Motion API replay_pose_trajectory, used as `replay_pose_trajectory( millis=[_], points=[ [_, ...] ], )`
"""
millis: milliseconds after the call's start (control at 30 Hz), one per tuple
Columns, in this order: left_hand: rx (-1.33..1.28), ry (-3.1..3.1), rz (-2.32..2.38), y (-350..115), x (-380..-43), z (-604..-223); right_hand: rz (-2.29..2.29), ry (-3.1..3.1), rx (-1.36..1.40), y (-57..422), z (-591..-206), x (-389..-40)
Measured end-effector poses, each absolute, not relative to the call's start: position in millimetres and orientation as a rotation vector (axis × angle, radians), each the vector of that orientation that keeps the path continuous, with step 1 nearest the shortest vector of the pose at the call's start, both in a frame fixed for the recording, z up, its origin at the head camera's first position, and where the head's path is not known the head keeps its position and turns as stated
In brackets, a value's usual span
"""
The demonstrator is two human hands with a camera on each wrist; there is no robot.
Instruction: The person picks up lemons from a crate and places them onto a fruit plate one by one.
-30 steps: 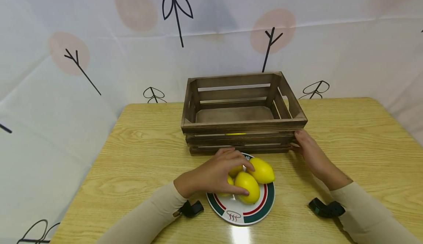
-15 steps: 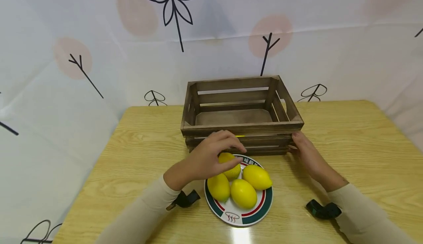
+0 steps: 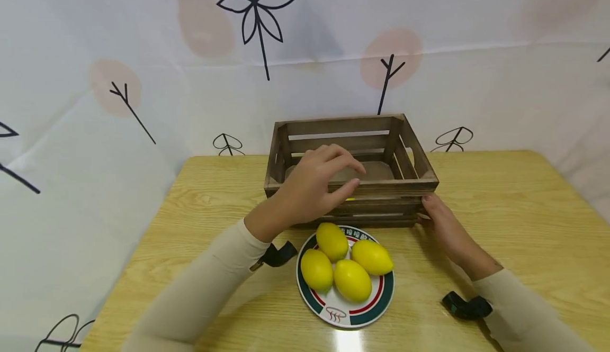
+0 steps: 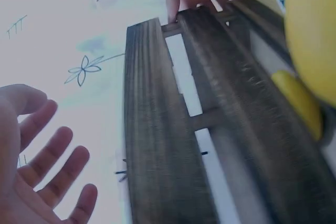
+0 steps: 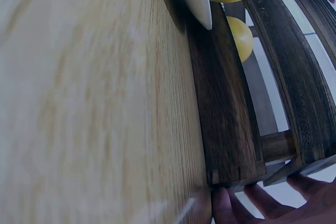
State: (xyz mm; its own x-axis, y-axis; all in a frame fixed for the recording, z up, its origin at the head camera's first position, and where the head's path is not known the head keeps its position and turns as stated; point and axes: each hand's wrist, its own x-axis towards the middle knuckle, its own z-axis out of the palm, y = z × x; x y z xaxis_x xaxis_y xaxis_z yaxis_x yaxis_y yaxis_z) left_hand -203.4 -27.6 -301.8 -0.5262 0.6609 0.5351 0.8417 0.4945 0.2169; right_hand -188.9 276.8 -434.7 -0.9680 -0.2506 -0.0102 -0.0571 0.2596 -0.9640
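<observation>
My left hand (image 3: 324, 182) is raised over the front of the brown slatted wooden crate (image 3: 352, 188), fingers spread and nothing held. In the left wrist view, that hand (image 4: 42, 166) stands apart from the crate's top slat. My right hand (image 3: 448, 230) touches the crate's front right corner. In the right wrist view, its fingertips (image 5: 268, 203) rest against the crate's end. Several yellow lemons (image 3: 352, 280) lie on a round plate (image 3: 329, 315) just in front of the crate. Another lemon (image 5: 241, 38) shows through the slats, inside the crate, mostly hidden.
The crate stands on a light wood-grain table (image 3: 224, 209), close to a white patterned cloth backdrop (image 3: 324, 92). The plate, white with a green and red rim, sits right before the crate. Black straps (image 3: 467, 307) are worn at the wrists.
My left hand has drawn back from the lemons on the plate and risen forward over the crate, carrying nothing. The right hand stays at the crate's corner.
</observation>
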Motion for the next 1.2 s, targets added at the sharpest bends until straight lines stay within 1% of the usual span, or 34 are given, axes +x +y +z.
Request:
replay_pose_trajectory(
  millis=[233, 367, 467, 667, 867, 1100, 1200],
  points=[
    [-1.306, -2.440, -0.435, -15, -215, -263, -1.771, 2.387, -0.293, 279, -434, -189],
    [-1.329, -2.518, -0.404, -8, -229, -242, -1.791, 2.369, -0.301, 280, -435, -190],
    [-1.345, -2.602, -0.407, 0, -242, -235, -1.797, 2.365, -0.299, 282, -437, -190],
    [-1.459, -2.809, -0.425, 21, -270, -237, -1.801, 2.381, -0.294, 285, -440, -188],
    [-1.527, -2.993, -0.457, 34, -292, -250, -1.801, 2.372, -0.285, 282, -439, -186],
    [-1.562, -3.326, -0.150, 47, -310, -261, -1.795, 2.381, -0.270, 281, -438, -187],
    [-1.597, -3.366, -0.136, 49, -314, -260, -1.798, 2.372, -0.271, 280, -437, -187]
  ],
)
